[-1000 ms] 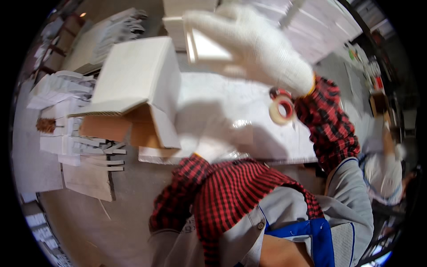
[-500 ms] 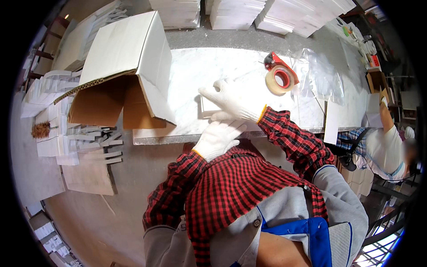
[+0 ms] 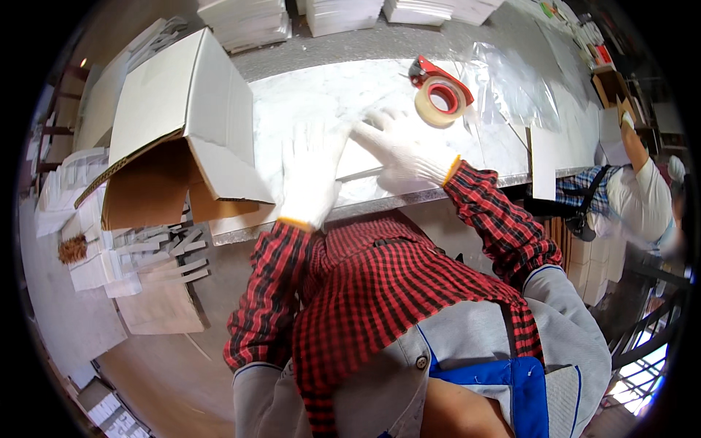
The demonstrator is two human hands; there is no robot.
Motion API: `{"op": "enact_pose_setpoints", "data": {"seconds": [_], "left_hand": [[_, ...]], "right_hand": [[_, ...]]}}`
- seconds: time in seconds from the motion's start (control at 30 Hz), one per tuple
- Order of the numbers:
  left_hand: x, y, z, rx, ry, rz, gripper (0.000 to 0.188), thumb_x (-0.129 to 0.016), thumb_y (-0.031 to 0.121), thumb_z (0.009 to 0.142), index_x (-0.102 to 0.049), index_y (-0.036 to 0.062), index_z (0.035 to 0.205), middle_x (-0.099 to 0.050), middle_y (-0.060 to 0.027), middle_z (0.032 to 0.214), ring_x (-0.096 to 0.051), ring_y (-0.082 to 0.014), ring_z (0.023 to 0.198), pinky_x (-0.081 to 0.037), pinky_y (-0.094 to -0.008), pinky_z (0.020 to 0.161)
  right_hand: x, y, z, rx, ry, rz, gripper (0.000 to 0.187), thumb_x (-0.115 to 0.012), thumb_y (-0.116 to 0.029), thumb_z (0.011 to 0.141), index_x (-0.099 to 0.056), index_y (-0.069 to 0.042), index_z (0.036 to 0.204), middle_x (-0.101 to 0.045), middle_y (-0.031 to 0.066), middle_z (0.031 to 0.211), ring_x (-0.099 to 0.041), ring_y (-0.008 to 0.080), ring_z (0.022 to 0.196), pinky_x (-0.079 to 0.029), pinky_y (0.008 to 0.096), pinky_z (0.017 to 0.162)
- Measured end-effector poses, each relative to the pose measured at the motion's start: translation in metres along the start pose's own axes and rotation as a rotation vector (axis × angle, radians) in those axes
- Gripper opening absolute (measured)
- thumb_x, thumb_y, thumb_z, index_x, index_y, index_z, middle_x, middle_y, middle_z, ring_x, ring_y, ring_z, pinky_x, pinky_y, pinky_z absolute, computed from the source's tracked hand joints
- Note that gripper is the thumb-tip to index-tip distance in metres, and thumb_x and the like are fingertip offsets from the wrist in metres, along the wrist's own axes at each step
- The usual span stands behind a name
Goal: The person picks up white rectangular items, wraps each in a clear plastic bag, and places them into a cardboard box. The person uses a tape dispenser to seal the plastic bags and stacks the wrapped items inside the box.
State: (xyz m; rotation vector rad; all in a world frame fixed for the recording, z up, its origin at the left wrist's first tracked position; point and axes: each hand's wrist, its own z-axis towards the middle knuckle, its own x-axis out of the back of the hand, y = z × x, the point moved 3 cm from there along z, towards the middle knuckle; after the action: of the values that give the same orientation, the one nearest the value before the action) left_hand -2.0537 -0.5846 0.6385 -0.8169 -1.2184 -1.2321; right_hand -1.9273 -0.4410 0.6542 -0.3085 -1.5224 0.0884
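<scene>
A table (image 3: 292,87) with a white, grey-veined top and a rough front edge runs across the middle of the room and away to the right. Beyond it lies a speckled grey surface (image 3: 321,55) where stacks of white boards (image 3: 342,16) stand in a row. The floor (image 3: 157,372) at lower left is smooth and brownish grey. A dark brown rack (image 3: 55,131) stands at the left edge. At lower right, strong white light comes through a window (image 3: 642,365) crossed by dark bars. The far upper right is dim and bent, perhaps shelving.
</scene>
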Motion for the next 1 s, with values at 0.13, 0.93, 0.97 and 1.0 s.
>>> {"op": "enact_pose_setpoints", "data": {"seconds": [0.13, 0.93, 0.97, 1.0], "left_hand": [[-0.02, -0.008, 0.016, 0.039, -0.28, -0.176, 0.083, -0.076, 0.007, 0.072, -0.045, 0.0095, 0.148, -0.058, -0.0226, 0.128, -0.057, -0.0411, 0.118, -0.052, -0.0475, 0.098], [-0.03, -0.001, -0.029, 0.748, 0.054, -1.852, 0.088, -0.055, 0.025, 0.107, 0.007, 0.0003, 0.164, 0.011, -0.0225, 0.172, 0.007, -0.0275, 0.161, 0.0, -0.0396, 0.129], [-0.032, -0.001, -0.028, 0.743, 0.057, -1.872, 0.087, -0.054, 0.025, 0.107, 0.007, 0.0004, 0.164, 0.012, -0.0223, 0.172, 0.008, -0.0275, 0.161, 0.0, -0.0395, 0.129], [-0.032, -0.001, -0.028, 0.757, 0.061, -1.863, 0.087, -0.055, 0.025, 0.106, 0.005, 0.0001, 0.164, 0.009, -0.0228, 0.172, 0.005, -0.0278, 0.161, -0.002, -0.0397, 0.129]], "right_hand": [[-0.005, 0.003, -0.003, -0.143, -0.102, 0.125, 0.081, -0.064, -0.006, 0.074, -0.044, -0.011, 0.152, -0.059, 0.0247, 0.113, -0.059, 0.0432, 0.11, -0.05, 0.0499, 0.095], [-0.041, -0.003, -0.051, -0.761, 0.456, 1.689, 0.088, -0.058, -0.052, 0.103, -0.025, 0.004, 0.161, -0.024, 0.019, 0.17, -0.023, 0.0266, 0.157, -0.021, 0.0366, 0.127], [-0.043, -0.002, -0.051, -0.756, 0.455, 1.697, 0.085, -0.059, -0.05, 0.103, -0.027, 0.002, 0.161, -0.024, 0.0158, 0.17, -0.021, 0.0247, 0.158, -0.021, 0.0382, 0.127], [-0.045, -0.001, -0.051, -0.752, 0.456, 1.706, 0.081, -0.059, -0.048, 0.104, -0.028, 0.0, 0.161, -0.024, 0.0127, 0.17, -0.02, 0.0228, 0.158, -0.022, 0.0397, 0.127]]}}
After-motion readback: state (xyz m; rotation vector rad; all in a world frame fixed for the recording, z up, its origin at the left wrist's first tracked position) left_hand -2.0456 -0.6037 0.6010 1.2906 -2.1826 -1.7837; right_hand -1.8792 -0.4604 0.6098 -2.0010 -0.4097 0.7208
